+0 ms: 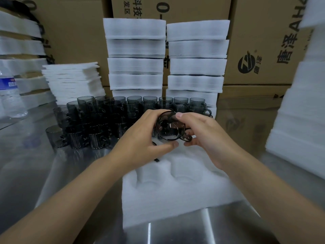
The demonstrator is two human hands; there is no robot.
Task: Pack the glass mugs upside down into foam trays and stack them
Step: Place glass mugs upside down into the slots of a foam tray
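Inspector: Surroundings?
Clerk: Printed cardboard cartons [260,50] line the back. A steel table [26,155] carries everything. Two stacks of foam trays [135,66] stand against the cartons, with flat foam sheets [72,80] to their left.
Inspector: Work area?
Clerk: One foam tray [175,194] lies nearest the person, and round pockets show in it. Behind it and to the left, smoked glass mugs [98,120] stand upright in rows on the table.
Inspector: Hands?
Clerk: Both grip the held mug [169,125], above the tray's far edge. It is tipped on its side, mouth towards the camera. The left hand [140,138] wraps its left side. The right hand [205,136] has its thumb on the rim and fingers by the handle.
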